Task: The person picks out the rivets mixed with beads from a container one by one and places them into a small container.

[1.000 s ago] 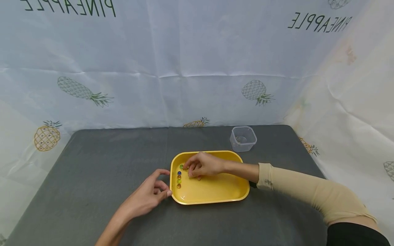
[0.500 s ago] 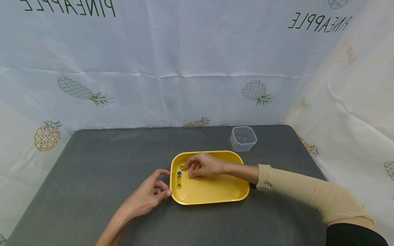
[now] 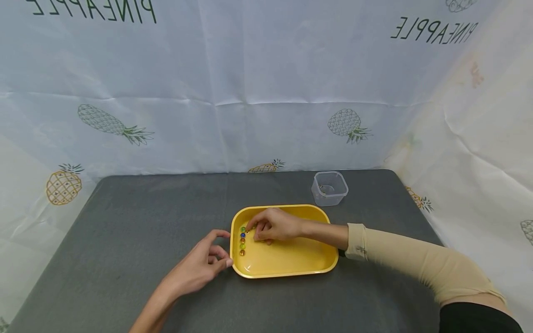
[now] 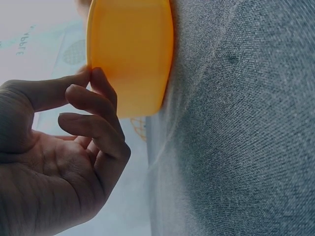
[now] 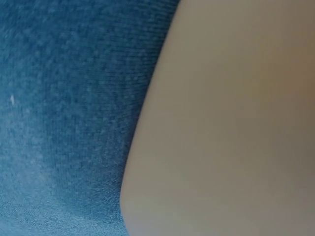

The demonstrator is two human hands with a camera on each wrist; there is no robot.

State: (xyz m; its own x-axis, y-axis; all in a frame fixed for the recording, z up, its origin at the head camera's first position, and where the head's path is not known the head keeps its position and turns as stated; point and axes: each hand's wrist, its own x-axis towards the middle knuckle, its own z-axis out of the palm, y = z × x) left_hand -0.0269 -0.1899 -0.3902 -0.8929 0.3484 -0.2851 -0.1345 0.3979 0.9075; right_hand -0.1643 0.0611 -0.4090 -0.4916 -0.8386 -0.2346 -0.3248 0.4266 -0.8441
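Several small glass marbles (image 3: 243, 240), green, blue and amber, form a column along the left inner side of a yellow tray (image 3: 287, 263) in the head view. Over the tray's upper left part, my right hand (image 3: 276, 224) reaches down, its index fingertip beside the top green marble (image 3: 243, 229) and a small amber one (image 3: 247, 231). Its thumb stays apart from the index finger; what lies under the hand is hidden. Outside the tray, my left hand (image 3: 200, 263) touches the left rim with spread index finger and thumb. The left wrist view shows this hand (image 4: 74, 142) against the tray wall (image 4: 133, 54).
Behind the tray at right stands a clear plastic container (image 3: 329, 188) with some small bits inside. A dark grey cloth (image 3: 137, 222) covers the table. Pineapple-print curtains (image 3: 233, 92) hang behind and beside it. Only blurred beige and blue-grey surfaces show in the right wrist view.
The top green marble has shifted slightly left and nearer, now in line just above the blue one. My right index fingertip has moved slightly left. My left hand stays at the rim.
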